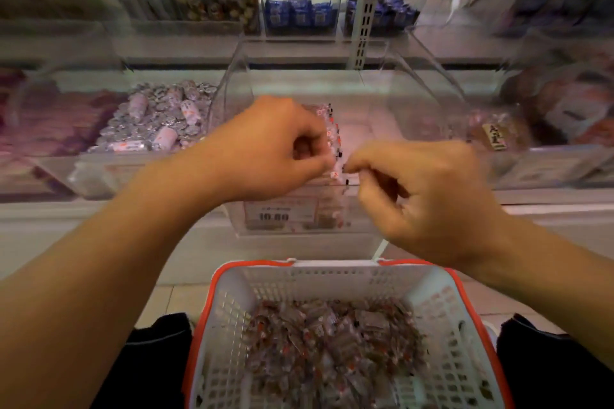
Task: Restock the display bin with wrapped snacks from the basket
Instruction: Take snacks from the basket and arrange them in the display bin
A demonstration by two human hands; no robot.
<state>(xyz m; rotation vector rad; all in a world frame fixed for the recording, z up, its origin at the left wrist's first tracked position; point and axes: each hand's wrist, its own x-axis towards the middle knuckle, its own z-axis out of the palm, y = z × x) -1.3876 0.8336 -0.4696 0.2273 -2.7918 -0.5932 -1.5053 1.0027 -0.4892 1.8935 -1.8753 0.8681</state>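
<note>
At the frame's centre, the left hand (272,146) clenches a bunch of wrapped snacks (334,139) over the clear display bin (299,219). The right hand (428,196) pinches the bunch's lower edge. The bin looks nearly bare. At bottom centre, the basket (432,302) holds a thick layer of snacks, so most restocking seems left.

A clear plastic display bin (372,209) sits at the shelf front, a price label on its near wall. Above it hangs a strip of small wrapped snacks (334,139) (white wrappers, red print). Nearer, a white basket (232,302) with an orange rim holds a heap of similar snacks (332,342).
</note>
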